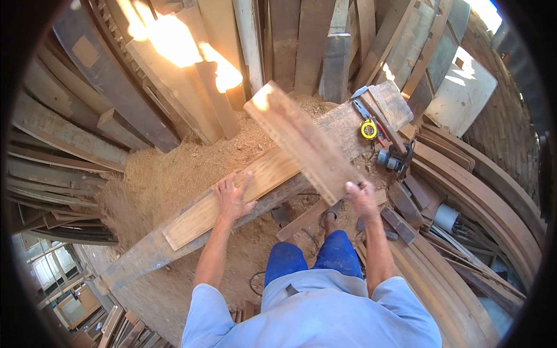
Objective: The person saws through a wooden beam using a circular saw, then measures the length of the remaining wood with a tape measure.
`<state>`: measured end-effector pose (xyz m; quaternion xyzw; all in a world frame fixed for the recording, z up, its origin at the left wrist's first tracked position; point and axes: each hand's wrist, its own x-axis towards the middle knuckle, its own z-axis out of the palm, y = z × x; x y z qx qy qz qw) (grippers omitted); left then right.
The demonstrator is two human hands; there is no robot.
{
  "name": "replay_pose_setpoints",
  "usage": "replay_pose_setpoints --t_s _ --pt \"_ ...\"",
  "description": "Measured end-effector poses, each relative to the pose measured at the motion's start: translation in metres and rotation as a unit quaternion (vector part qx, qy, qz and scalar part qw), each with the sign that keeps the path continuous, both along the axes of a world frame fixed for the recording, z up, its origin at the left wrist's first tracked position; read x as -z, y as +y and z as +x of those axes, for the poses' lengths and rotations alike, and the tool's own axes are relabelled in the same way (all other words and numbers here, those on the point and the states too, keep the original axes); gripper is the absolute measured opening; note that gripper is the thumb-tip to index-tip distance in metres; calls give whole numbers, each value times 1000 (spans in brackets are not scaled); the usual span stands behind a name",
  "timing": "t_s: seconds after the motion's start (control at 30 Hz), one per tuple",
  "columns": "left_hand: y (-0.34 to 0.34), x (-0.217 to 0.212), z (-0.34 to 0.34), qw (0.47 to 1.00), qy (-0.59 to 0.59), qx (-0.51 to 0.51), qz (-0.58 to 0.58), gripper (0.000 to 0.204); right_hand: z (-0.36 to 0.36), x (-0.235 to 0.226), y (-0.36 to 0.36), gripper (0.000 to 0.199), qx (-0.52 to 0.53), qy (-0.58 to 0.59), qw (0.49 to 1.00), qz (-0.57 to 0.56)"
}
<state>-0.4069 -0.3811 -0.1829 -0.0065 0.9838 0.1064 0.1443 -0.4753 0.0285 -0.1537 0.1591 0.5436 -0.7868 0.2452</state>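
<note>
Head view: our left hand [233, 198], fingers spread, presses the flat plank [243, 188] at centre; our right hand [361, 197] grips a lifted board [304, 142], not yet laid down.

The raised board [301, 139] at centre is pale, rough-sawn wood, matt; the plank [232, 194] beneath is bare matt wood; loose sawdust [168, 174] left looks coarse.

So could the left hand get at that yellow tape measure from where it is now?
Probably not without a step. The left hand lies flat on a plank at the near end of the beam, while the tape measure sits at the far end, beyond the board the right hand holds up.
</note>
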Motion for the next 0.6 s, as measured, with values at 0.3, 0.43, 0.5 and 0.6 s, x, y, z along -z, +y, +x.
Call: replay_pose_setpoints --t_s 0.3,0.43,0.5,0.6 --pt "-12 9 4 997 8 18 76 105 47 65 -87 49 17 -82 995 -52" --pt "1 9 1 988 27 36 146 113 32 79 -114 39 80 -86 992 -34" --pt "9 7 2 979 56 61 188 117 25 81 -126 37 102 -91 991 -5" --pt "23 -2 -3 990 -39 99 89 111 16 74 -137 37 112 -109 987 38"
